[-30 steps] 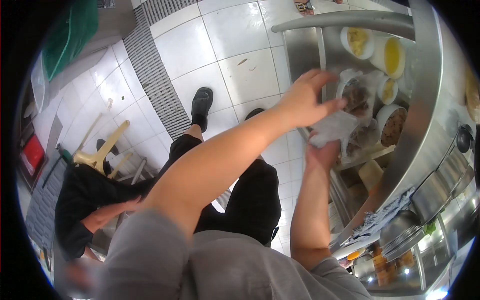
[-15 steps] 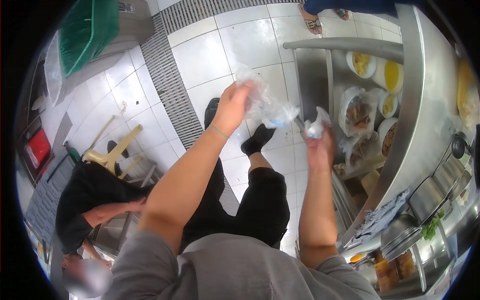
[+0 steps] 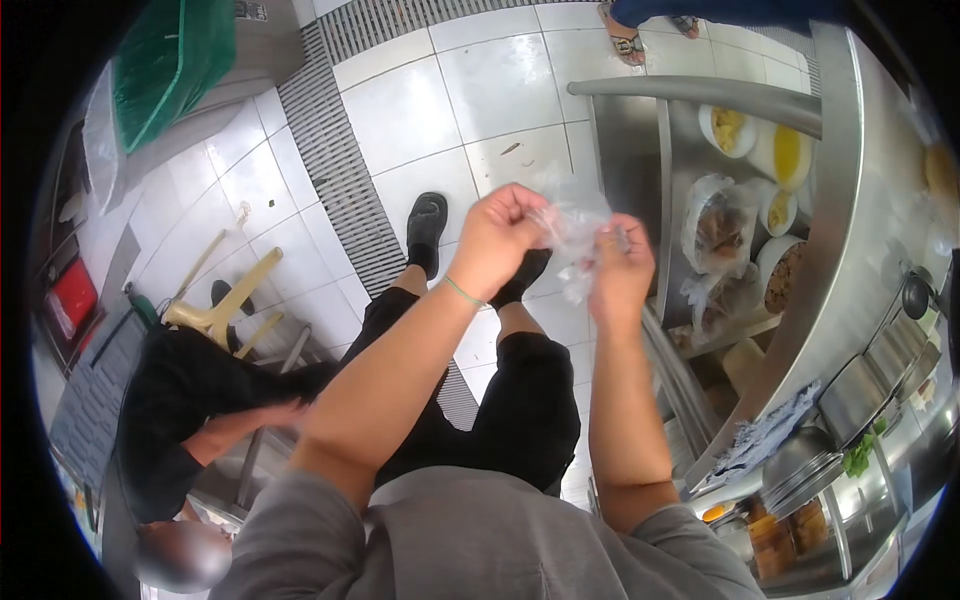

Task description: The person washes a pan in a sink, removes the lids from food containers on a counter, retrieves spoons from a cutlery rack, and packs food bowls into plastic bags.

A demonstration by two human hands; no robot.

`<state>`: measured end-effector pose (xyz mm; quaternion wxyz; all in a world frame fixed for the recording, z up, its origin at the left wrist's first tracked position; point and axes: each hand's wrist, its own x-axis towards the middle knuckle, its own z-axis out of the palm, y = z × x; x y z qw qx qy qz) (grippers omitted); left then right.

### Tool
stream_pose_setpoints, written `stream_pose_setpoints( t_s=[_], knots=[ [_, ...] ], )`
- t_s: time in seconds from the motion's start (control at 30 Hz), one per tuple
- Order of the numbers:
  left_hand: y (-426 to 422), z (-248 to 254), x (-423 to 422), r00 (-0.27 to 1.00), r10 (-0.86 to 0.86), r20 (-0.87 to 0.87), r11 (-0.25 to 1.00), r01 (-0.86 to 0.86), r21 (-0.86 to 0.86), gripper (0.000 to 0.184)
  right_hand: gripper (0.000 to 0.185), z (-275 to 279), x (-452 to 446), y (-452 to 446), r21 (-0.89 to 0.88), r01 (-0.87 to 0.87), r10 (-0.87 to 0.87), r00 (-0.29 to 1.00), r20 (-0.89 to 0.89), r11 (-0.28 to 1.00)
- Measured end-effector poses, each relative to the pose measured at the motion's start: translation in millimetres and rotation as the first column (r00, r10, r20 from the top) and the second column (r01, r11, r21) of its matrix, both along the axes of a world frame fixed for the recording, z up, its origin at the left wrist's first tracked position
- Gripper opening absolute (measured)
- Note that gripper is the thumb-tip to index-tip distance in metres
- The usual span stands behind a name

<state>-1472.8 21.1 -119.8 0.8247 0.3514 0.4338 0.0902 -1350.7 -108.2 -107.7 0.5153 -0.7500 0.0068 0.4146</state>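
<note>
A crumpled clear plastic bag [image 3: 575, 228] is stretched between my two hands above the tiled floor. My left hand [image 3: 497, 238] pinches its left side between thumb and fingers. On the other side, my right hand [image 3: 622, 268] is closed on the bag's right edge, and a loose end of plastic hangs beneath the fingers. What the bag contains, if anything, I cannot make out. Just right of my right hand is an opened steel compartment with bagged food [image 3: 720, 225] inside.
The compartment also holds a white bowl of yellow pieces [image 3: 728, 130] and a bowl of brown food [image 3: 785, 275]. Its steel counter [image 3: 835, 200] carries stacked metal bowls [image 3: 800, 470]. A seated person [image 3: 190, 400] is at left, near a cream stool [image 3: 225, 310]; sandaled feet [image 3: 625, 45] stand ahead.
My hands have come together, the left moving right and down, the right slightly left. The plastic, earlier bunched separately at each hand, now spans between them. The dark object near my right hand no longer shows.
</note>
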Motion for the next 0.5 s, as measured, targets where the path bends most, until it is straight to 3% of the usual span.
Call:
stream_pose_setpoints(
  t_s=[0.03, 0.07, 0.17, 0.23, 0.27, 0.33, 0.47, 0.5],
  knots=[
    [6.1, 4.0, 1.3, 0.99, 0.128, 0.055, 0.982, -0.118, -0.146, 0.018, 0.019, -3.2, 4.9, -2.4, 0.055, 0.185, -0.178, 0.978, -0.111, 0.981],
    [11.8, 5.8, 1.8, 0.99, 0.127, 0.055, 0.982, -0.118, -0.148, 0.018, 0.02, -6.5, 9.8, -3.9, 0.089, 0.366, -0.339, 0.913, -0.226, 0.926],
    [25.6, -3.3, 0.6, 0.998, 0.049, 0.044, 0.999, -0.047, -0.027, 0.009, 0.03, -9.6, 21.4, 1.6, 0.075, 0.292, -0.267, 0.934, -0.236, 0.954],
    [27.1, -18.9, 0.9, 0.997, -0.034, -0.067, 0.918, 0.057, 0.392, 0.013, 0.033, -5.0, 36.0, 15.4, 0.094, 0.232, -0.204, 0.949, -0.241, 0.968],
    [29.9, -20.4, -0.8, 0.997, -0.034, -0.062, 0.918, 0.056, 0.393, 0.013, 0.033, -2.5, 47.3, 27.5, 0.098, 0.328, -0.301, 0.929, -0.217, 0.94],
    [41.8, -7.5, -0.9, 0.93, -0.116, -0.349, 0.785, 0.301, 0.541, 0.012, 0.033, -17.0, 74.4, 42.2, 0.12, 0.486, -0.463, 0.869, -0.174, 0.866],
    [47.8, -4.1, -9.8, 0.893, -0.156, -0.421, 0.774, 0.376, 0.509, 0.012, 0.028, -58.9, 153.6, 65.1, 0.078, 0.664, -0.639, 0.741, -0.206, 0.744],
    [46.5, -10.5, -15.0, 0.903, -0.125, -0.412, 0.697, 0.375, 0.611, 0.013, 0.027, -60.2, 164.2, 73.6, 0.149, 0.746, -0.719, 0.665, -0.201, 0.649]
  ],
)
